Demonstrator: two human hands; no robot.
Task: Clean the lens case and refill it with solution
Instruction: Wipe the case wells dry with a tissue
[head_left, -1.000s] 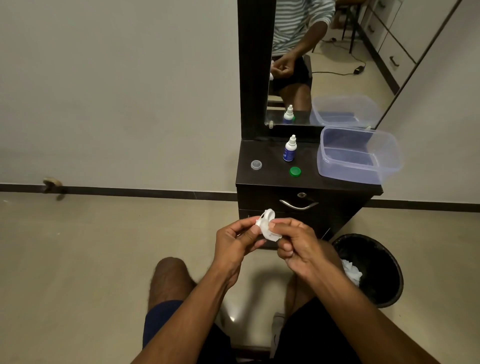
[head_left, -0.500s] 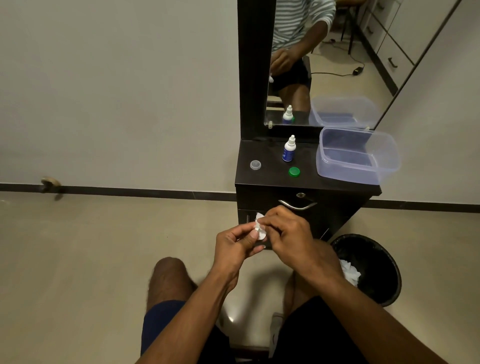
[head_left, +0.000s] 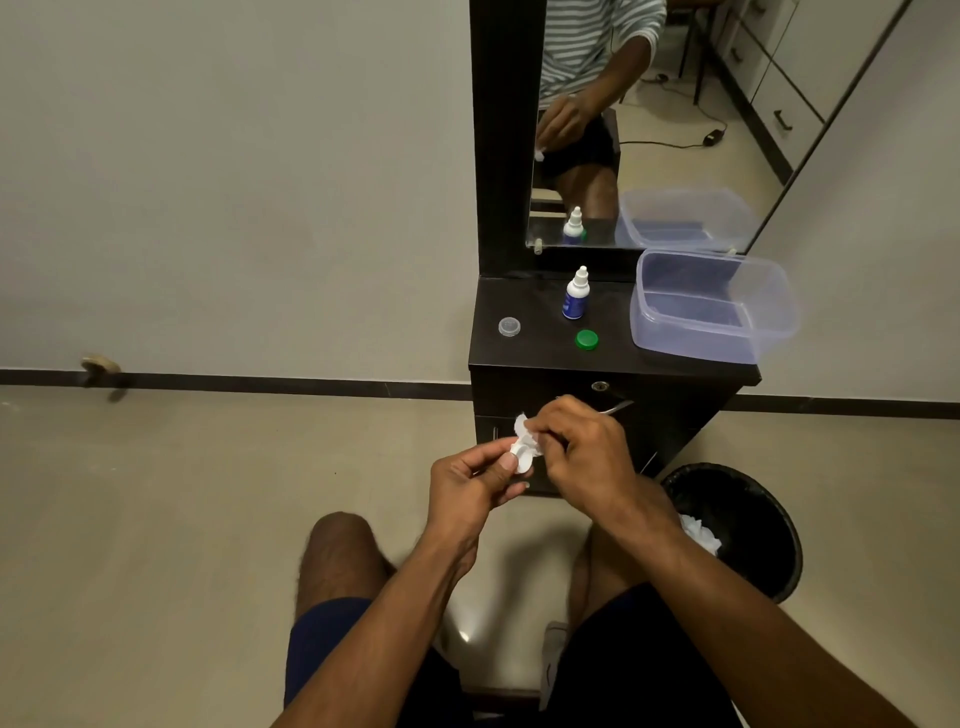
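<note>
A room in a home is shown, most likely a bedroom or dressing corner. A dark wooden dressing table (head_left: 613, 358) with a tall mirror (head_left: 639, 124) is set against a plain pale wall (head_left: 234, 182). A drawer with a metal handle and keyhole is fitted below its top. Built-in drawers and a cable on the floor are reflected in the mirror. A black waste bin (head_left: 748, 525) is placed on the tiled floor (head_left: 182, 519) beside the table.

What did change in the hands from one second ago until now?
The right hand moved up and over the lens case, now pressing tissue into it. The left hand kept pinching the case. The bottle and both caps stayed put.
</note>
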